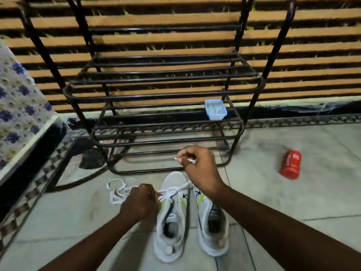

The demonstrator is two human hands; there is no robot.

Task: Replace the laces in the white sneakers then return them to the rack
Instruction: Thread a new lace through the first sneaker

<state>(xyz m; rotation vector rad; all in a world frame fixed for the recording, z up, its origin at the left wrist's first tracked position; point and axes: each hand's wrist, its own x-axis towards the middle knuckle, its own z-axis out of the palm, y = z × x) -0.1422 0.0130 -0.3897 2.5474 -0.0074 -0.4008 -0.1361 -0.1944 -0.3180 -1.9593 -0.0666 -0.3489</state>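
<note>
The white lace (183, 185) runs from the left sneaker (170, 222) to my right hand (199, 169), which pinches its tip above the toe. My left hand (138, 204) is curled round the strands at the eyelets. The right sneaker (213, 227) stands just beside it, on the floor before the black rack (156, 96). A loose lace (117, 192) lies to the left.

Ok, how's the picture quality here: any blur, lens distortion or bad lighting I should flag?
Head view: wide-angle bend bows the rack posts and wall slats; head view: motion blur smears the slats and softens the sneakers and left hand, while the right hand and lace are sharper; head view: dim warm light, no glare on the floor.
</note>
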